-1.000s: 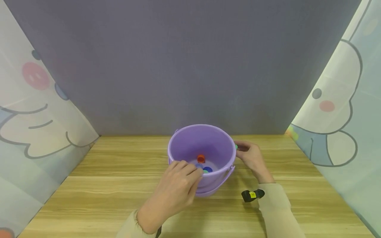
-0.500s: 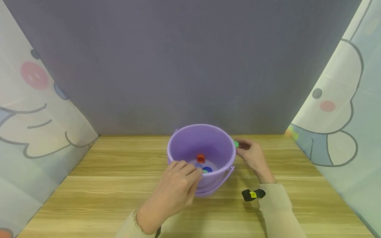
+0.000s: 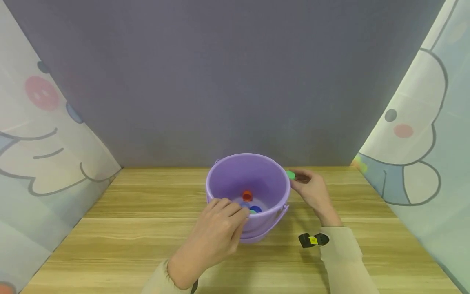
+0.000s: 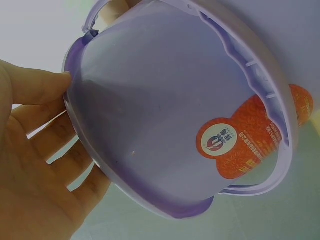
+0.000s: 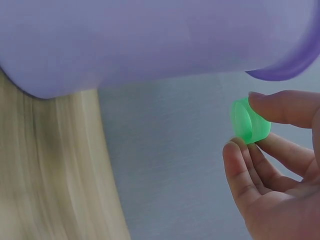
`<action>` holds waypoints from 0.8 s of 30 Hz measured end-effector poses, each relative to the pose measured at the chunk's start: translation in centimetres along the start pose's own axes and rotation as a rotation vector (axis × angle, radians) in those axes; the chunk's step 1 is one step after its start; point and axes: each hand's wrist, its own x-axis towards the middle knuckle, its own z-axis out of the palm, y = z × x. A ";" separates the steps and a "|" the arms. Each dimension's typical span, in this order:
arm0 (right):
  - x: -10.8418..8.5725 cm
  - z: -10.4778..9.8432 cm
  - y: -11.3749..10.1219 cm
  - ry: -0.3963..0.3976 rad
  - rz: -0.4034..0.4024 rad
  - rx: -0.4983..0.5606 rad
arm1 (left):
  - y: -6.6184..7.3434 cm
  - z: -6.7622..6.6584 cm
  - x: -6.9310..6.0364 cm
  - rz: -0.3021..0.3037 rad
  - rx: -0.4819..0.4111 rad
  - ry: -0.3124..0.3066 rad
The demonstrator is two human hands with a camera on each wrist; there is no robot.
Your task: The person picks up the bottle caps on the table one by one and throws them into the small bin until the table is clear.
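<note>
A purple bucket [image 3: 264,222] stands upright on the table. My left hand [image 3: 216,232] grips its near-left rim, thumb outside and fingers over the edge, as the left wrist view shows too. Just outside the bucket's right rim, my right hand [image 3: 312,192] pinches a green bottle cap [image 5: 252,120] between thumb and fingers. Inside, on the bucket's bottom, lie an orange cap [image 3: 247,196], a dark blue cap [image 3: 256,209], and lighter blue and green pieces partly hidden by the rim and left hand.
The bucket's handle [image 3: 275,224] hangs down along its near side. An orange label [image 4: 245,140] is stuck on the bucket's outer wall. A grey panel [image 3: 235,81] rises behind the wooden table [image 3: 147,228], and printed cartoon sheets stand at both sides.
My right hand has risen slightly along the bucket's right side, bringing more of the green bottle cap into sight. The left hand and bucket have stayed nearly still.
</note>
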 end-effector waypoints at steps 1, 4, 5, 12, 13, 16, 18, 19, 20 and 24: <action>0.0 0.0 0.0 0.006 -0.007 -0.006 | 0.0 0.0 0.0 -0.002 -0.002 -0.007; 0.0 -0.1 -0.2 0.020 -0.024 -0.022 | 0.0 0.0 0.0 -0.002 -0.004 -0.014; -0.1 -0.1 -0.3 0.022 -0.024 -0.025 | 0.0 0.0 0.0 0.000 -0.002 -0.013; -0.5 -0.6 -0.9 0.024 -0.008 -0.021 | 0.0 0.0 0.0 -0.001 -0.010 -0.015; -0.5 -0.7 -1.0 0.025 -0.008 -0.016 | 0.0 0.0 0.0 -0.002 -0.011 -0.014; -0.6 -0.8 -1.2 0.030 -0.011 -0.007 | 0.0 0.0 0.0 -0.005 -0.015 -0.014; -0.6 -0.8 -1.3 0.033 -0.016 -0.009 | 0.0 0.0 0.0 -0.005 -0.017 -0.010; -0.6 -0.8 -1.3 0.033 -0.019 -0.006 | -0.1 0.0 0.0 -0.002 -0.015 -0.002; -0.5 -0.8 -1.4 0.033 -0.023 -0.005 | -0.1 0.0 0.0 0.000 -0.016 0.000; -0.4 -0.7 -1.6 0.032 -0.044 -0.001 | -0.2 -0.1 0.0 0.006 -0.011 0.014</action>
